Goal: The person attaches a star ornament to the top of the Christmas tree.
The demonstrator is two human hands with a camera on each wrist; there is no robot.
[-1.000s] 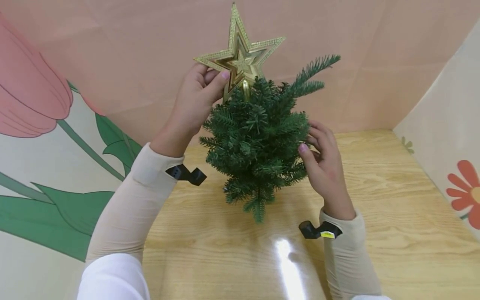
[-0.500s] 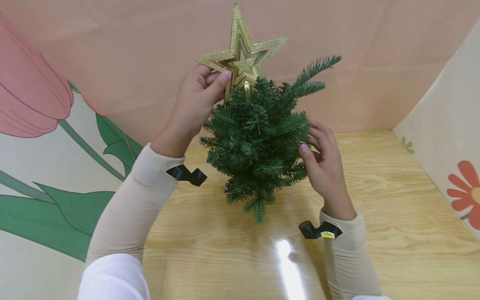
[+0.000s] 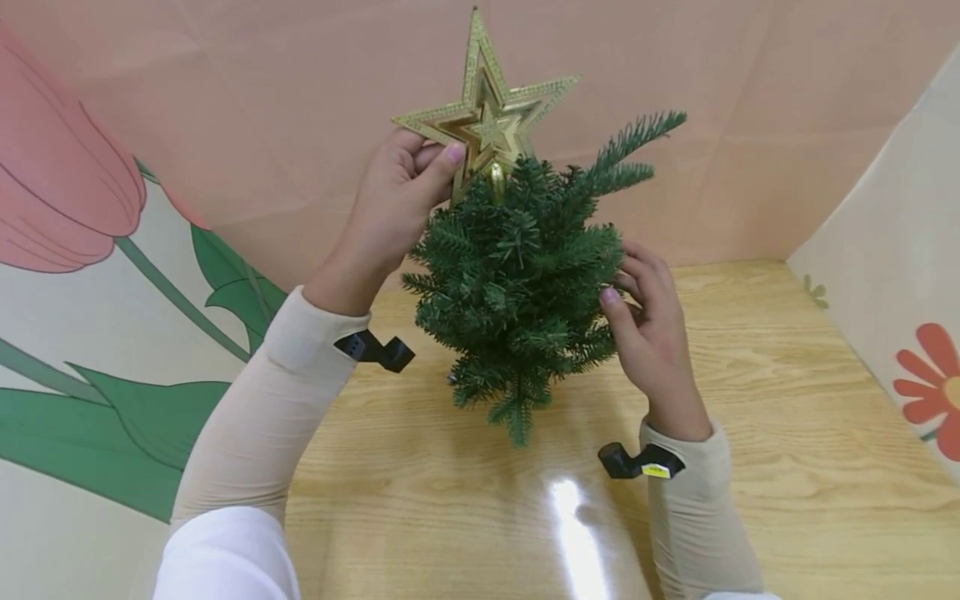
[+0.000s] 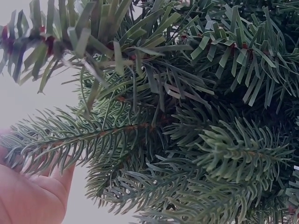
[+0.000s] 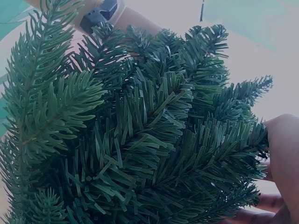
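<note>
One gold, glittery-edged five-pointed star topper (image 3: 491, 132), upright at the top of the tree, its short gold stem among the uppermost branches; the stem's lower end is hidden. One small dark-green artificial Christmas tree (image 3: 517, 287) with dense needled branches, at the centre of the table; two longer sprigs (image 3: 633, 142) jut out at upper right, and the base is hidden by foliage. One left hand (image 3: 397, 187), clamped on the star's left side, thumb in front. One right hand (image 3: 651, 325), at the tree's right side, fingers bent partly behind the outer branches, thumb on the near side; whether it grips a branch cannot be told. One light wood-grain table (image 3: 787, 483), glossy, a bright reflection near. One plain pink backdrop (image 3: 712, 92), far side. One printed pink tulip (image 3: 63, 167), left; one printed red-petalled flower (image 3: 933, 379), right.
</note>
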